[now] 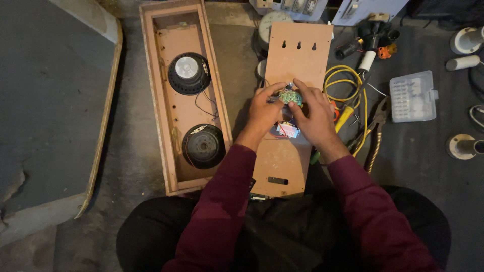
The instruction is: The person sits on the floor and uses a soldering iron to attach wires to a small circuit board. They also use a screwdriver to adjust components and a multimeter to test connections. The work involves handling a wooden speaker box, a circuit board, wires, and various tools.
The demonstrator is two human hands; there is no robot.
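Item: small green circuit board (290, 96), pinched between the fingertips of left hand (263, 112) and right hand (313, 117), over the wooden back panel (295, 55). Blue-white component (288, 130) with wires at 6 o'clock. Open speaker cabinet (171, 108) at 9 o'clock; yellow cable (348, 75), pliers (377, 121) at 3 o'clock. Risk: thin wires may tear if the board is tugged.
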